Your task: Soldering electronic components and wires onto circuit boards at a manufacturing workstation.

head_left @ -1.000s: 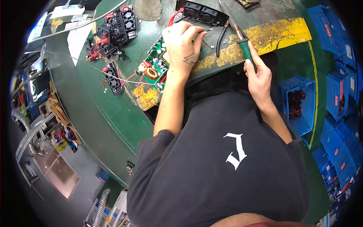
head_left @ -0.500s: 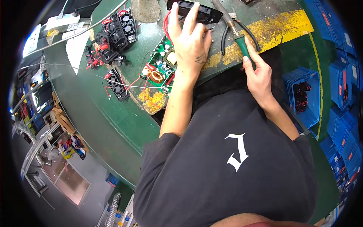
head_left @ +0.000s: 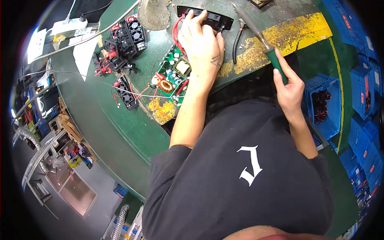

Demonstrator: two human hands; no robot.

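Observation:
My left hand (head_left: 202, 50) reaches over a long black panel (head_left: 225, 22), gripping it with bent fingers along its upper edge and the thumb near its right end. Red wires (head_left: 176, 35) run from the panel toward a green circuit board (head_left: 170, 72) that carries a copper coil (head_left: 165, 86); my left wrist partly covers this board. In my right hand (head_left: 291, 90) is a soldering iron (head_left: 276, 64) with a green handle, held apart from the panel, its tip pointing up and left. Beneath its shaft lie black-handled pliers (head_left: 237, 46), partly hidden.
Left of the board sit several black fan units (head_left: 127, 38) with red wires and another fan pair (head_left: 125, 93). A grey block (head_left: 154, 15) stands beyond the board. A pale cable (head_left: 96, 34) crosses the bench's left side. Blue bins (head_left: 333, 108) stand at the right.
My right hand has drawn the soldering iron to the right and toward me. The black panel sits slightly nearer and is tilted differently, with my left hand still on it.

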